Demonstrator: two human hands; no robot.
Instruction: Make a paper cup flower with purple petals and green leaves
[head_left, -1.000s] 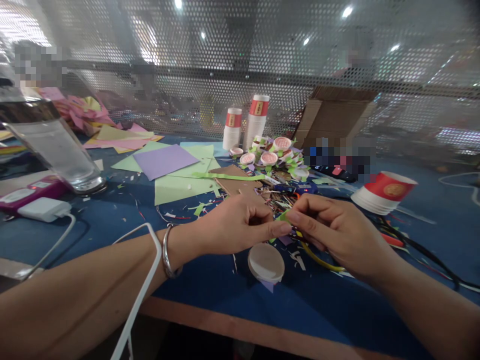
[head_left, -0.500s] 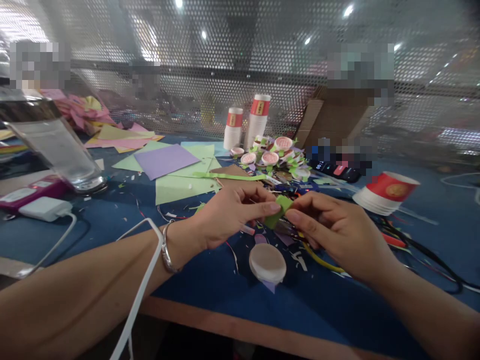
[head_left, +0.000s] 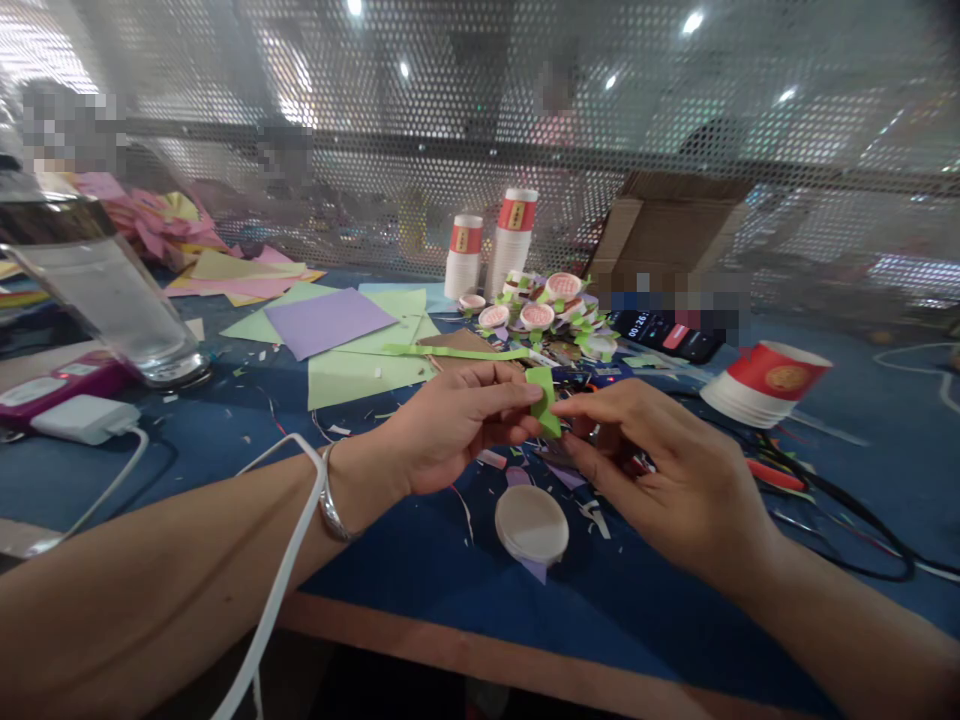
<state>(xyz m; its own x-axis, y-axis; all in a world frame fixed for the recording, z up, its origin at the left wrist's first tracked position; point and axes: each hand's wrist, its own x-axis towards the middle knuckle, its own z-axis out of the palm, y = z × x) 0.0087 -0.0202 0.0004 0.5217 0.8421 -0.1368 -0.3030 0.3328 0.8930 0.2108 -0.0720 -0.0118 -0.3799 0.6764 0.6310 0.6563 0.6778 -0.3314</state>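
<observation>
Between the thumb and fingers of my left hand is a small folded piece of bright green paper, held upright over the table. My right hand is just right of it, index fingertip at the paper's edge; whether it touches I cannot tell. Its thumb and index finger are apart with nothing gripped between them. Below the hands lies a round pale paper cup base with purple paper sticking out at its edge. A long green paper strip lies just beyond my left hand.
Behind are a heap of paper discs, stacked paper cups, purple paper and a phone. A tilted cup stack lies right. Left are a water glass and a charger. A white cable crosses my left forearm.
The green paper has turned more upright in my left hand. My right hand has let go of it, its thumb and index finger spreading apart and shifting slightly.
</observation>
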